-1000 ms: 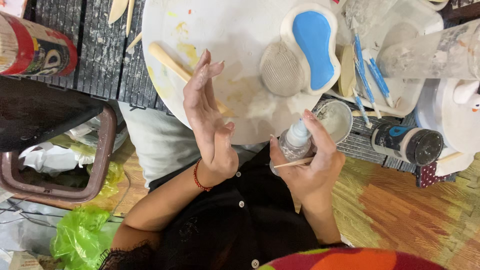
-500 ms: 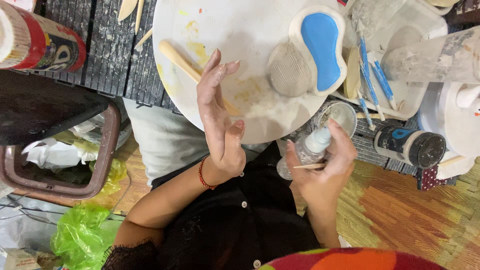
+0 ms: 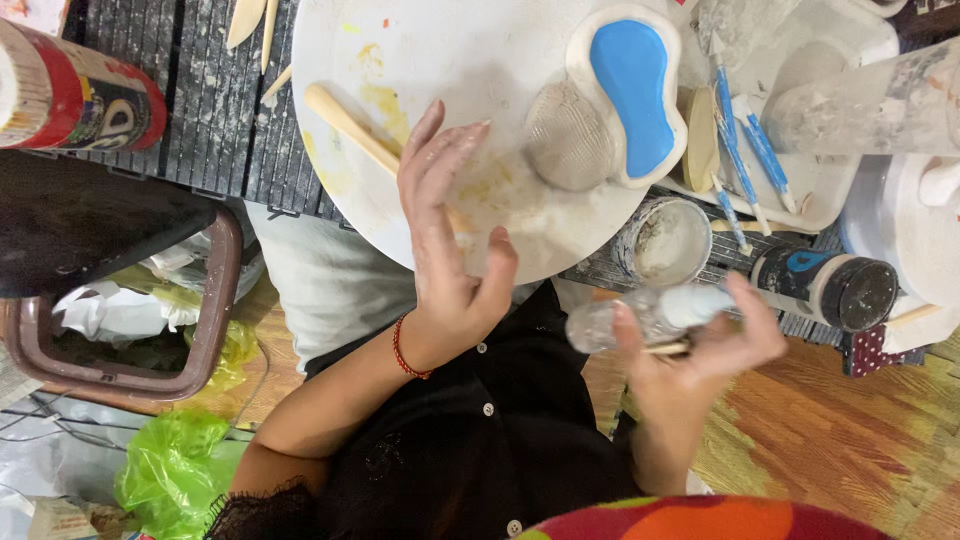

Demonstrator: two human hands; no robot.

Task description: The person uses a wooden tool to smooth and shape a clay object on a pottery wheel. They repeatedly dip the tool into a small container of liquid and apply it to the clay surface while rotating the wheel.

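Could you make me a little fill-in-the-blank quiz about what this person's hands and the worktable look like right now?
1. The right hand holds a small clear ____ with a white cap.
2. The left hand, fingers spread, has a ____ cord bracelet at its wrist.
3. The kidney-shaped clay piece on the round white board is painted ____.
4. Under the left hand's fingers lies a long ____ stick.

Missing words: bottle; red; blue; wooden

Single head-worn view, looking steeply down, close over the person's lap, round white board [image 3: 450, 60] at top
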